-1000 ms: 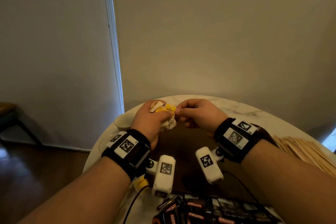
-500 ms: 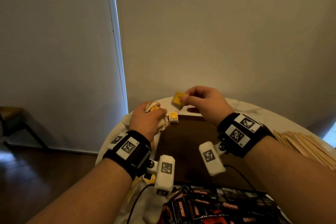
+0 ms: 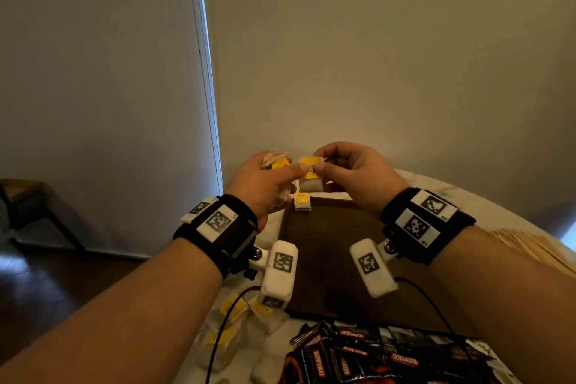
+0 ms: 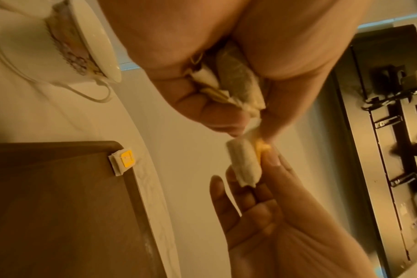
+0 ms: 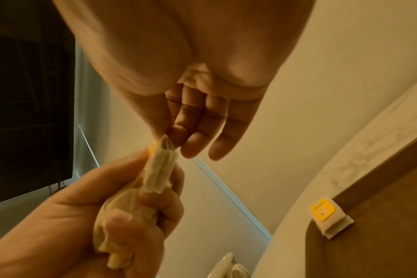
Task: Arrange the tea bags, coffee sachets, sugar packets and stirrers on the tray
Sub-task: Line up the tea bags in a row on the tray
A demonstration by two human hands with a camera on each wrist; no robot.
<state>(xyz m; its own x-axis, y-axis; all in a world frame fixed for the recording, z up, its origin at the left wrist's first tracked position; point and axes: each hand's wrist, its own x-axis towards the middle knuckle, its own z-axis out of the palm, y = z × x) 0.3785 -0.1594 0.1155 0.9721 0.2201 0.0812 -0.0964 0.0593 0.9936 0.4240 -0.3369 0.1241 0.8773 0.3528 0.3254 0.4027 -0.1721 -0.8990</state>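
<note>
Both hands meet above the far edge of the dark wooden tray [image 3: 327, 246], sharing one tea bag [image 3: 309, 178] with a yellow tag: the right hand [image 3: 352, 174] pinches its top between thumb and fingertip, while the thumb of the left hand [image 3: 265, 184] presses against the same bag. That left hand also has its fingers curled round a bunch of further tea bags [image 4: 236, 82], bunched in the palm. Below the hands, a single placed tea bag [image 3: 302, 201] sits at the tray's far left corner, propped against the rim with its yellow tag facing up. Outward from the tray, more loose tea bags [image 3: 237, 312] lie on the white marble bench [image 3: 467, 196] at its near left corner, dark coffee sachets [image 3: 374, 358] are heaped along the near edge, and a stack of wooden stirrers [image 3: 536, 249] rests to the right. A patterned cup [image 4: 83, 50] on a saucer stands on the bench left of the tray.
</note>
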